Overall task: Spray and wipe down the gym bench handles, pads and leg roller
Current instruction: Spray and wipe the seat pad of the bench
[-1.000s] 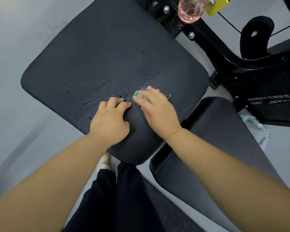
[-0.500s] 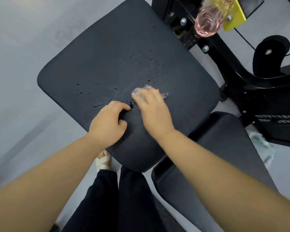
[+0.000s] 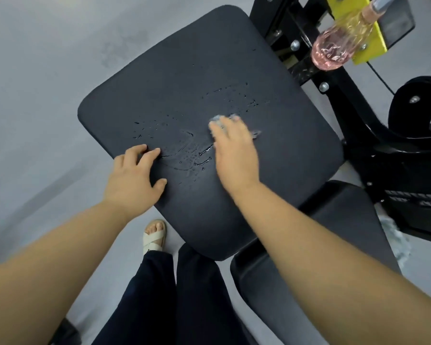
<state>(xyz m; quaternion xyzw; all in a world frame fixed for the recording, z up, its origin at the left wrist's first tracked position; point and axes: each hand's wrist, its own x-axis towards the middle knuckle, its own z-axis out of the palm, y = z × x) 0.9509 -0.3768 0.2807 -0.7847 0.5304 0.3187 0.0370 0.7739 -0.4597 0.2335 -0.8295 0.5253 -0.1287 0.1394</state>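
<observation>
A wide black seat pad [image 3: 174, 78] fills the middle of the view, beaded with droplets of spray. My right hand [image 3: 234, 155] presses a small pale cloth [image 3: 219, 120] flat on the wet patch; only the cloth's far edge shows past my fingers. Resting on the pad's near left edge is my left hand [image 3: 135, 178], fingers spread and holding nothing. A second black pad [image 3: 339, 220] lies lower right, partly under my right forearm. A black leg roller [image 3: 418, 100] sits at the right edge.
A pink spray bottle [image 3: 334, 48] stands on the black machine frame [image 3: 346, 100] by a yellow plate [image 3: 346, 8] at top right. A crumpled pale cloth [image 3: 393, 237] lies on the grey floor [image 3: 35, 70] at right. My legs and a sandalled foot [image 3: 154, 236] are below the pad.
My right hand has slid the cloth further up the pad, away from me. My left hand has opened and shifted left to the pad's edge, apart from the right hand.
</observation>
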